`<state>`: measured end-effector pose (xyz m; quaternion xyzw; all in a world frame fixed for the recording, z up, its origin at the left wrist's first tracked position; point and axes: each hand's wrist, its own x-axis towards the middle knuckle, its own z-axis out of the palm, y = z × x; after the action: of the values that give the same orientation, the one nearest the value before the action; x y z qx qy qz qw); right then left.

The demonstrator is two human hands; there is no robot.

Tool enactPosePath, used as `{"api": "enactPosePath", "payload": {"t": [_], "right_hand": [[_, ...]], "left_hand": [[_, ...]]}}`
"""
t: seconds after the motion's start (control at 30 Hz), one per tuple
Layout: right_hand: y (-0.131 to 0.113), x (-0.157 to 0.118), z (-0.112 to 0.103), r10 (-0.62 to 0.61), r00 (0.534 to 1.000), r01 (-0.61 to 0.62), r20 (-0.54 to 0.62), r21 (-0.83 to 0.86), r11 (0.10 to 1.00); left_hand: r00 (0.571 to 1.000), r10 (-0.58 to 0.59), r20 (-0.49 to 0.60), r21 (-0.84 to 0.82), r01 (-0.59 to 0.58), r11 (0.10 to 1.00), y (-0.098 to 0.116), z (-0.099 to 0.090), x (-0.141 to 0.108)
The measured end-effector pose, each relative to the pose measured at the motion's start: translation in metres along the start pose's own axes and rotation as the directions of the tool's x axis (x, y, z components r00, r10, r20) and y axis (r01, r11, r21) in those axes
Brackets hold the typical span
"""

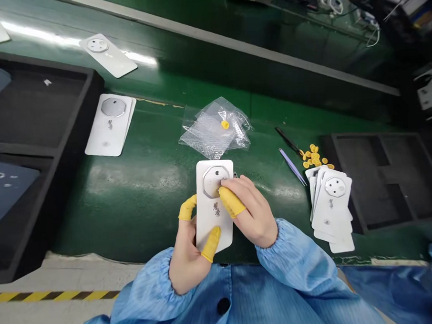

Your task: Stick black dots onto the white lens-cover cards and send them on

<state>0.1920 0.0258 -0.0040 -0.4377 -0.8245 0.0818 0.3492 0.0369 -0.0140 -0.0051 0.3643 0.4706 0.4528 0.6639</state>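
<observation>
My left hand (191,258), with yellow finger cots on thumb and a finger, grips a white phone back cover (209,229) by its lower part. The cover has an octagonal camera plate (209,188) at its far end and dark printed characters below. My right hand (250,208) is closed over the right part of the plate. Its cot-covered thumb and bare fingertips press together there, and what they pinch, if anything, is hidden. A small dark piece shows just beyond the cover's right edge.
Clear plastic bags (214,128) lie ahead with one yellow finger cot (225,125) on top. To the right are purple tweezers (292,166), loose yellow cots (314,155), stacked white covers (330,209) and a black tray (386,224). More covers (109,133) and a larger black tray (71,120) stand left.
</observation>
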Motion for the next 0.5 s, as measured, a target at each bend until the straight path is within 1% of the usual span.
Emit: {"api": "enactPosePath", "payload": {"t": [0.1,0.27,0.4,0.5], "right_hand": [[-0.004,-0.003,-0.003,-0.067,0.998,0.067,0.011,-0.047,0.997],[-0.006,0.001,-0.001,-0.091,0.995,0.091,-0.035,0.002,0.996],[-0.004,0.003,-0.003,-0.082,0.996,0.083,-0.036,0.041,0.996],[-0.005,0.001,-0.002,-0.053,0.999,0.053,-0.007,0.053,0.997]], "left_hand": [[0.997,0.071,-0.037,0.059,-0.068,0.996,-0.004,0.001,-0.002],[0.994,0.101,-0.045,0.185,-0.091,0.979,-0.011,-0.001,-0.004],[0.991,0.127,-0.035,0.249,-0.114,0.962,-0.013,-0.003,-0.003],[0.989,0.148,-0.006,0.282,-0.141,0.949,-0.012,-0.005,-0.002]]}}
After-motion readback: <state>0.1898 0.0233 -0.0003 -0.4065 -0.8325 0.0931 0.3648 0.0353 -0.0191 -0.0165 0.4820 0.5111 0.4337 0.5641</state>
